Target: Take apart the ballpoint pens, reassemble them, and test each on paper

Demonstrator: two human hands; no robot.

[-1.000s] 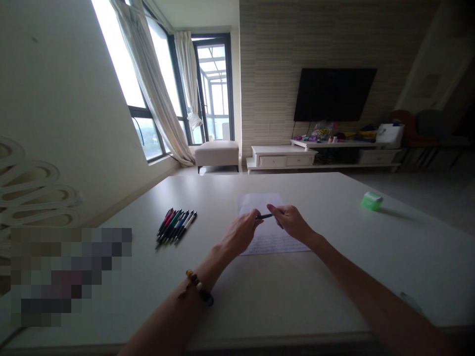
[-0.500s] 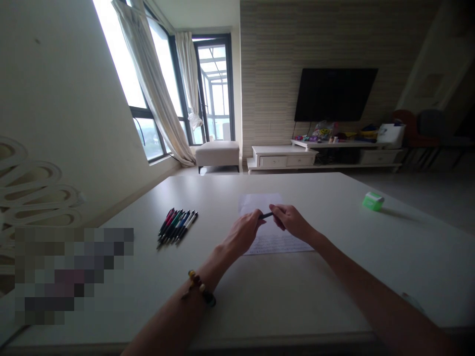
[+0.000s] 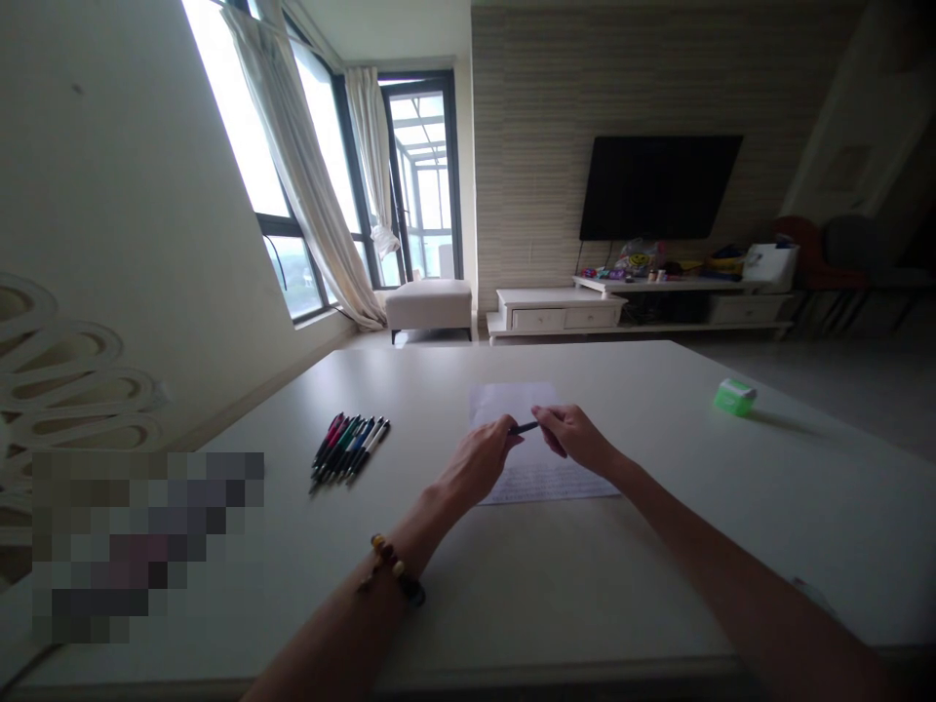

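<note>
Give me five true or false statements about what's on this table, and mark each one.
1. The left hand and right hand both pinch a dark pen. True.
2. The beaded bracelet is on the right wrist. False: it is on the left wrist.
3. A row of pens lies left of the sheet of paper. True.
4. The small green box sits on the sheet of paper. False: it sits apart, towards the table's right side.
5. The sheet of paper lies on a white table, beneath the hands. True.
</note>
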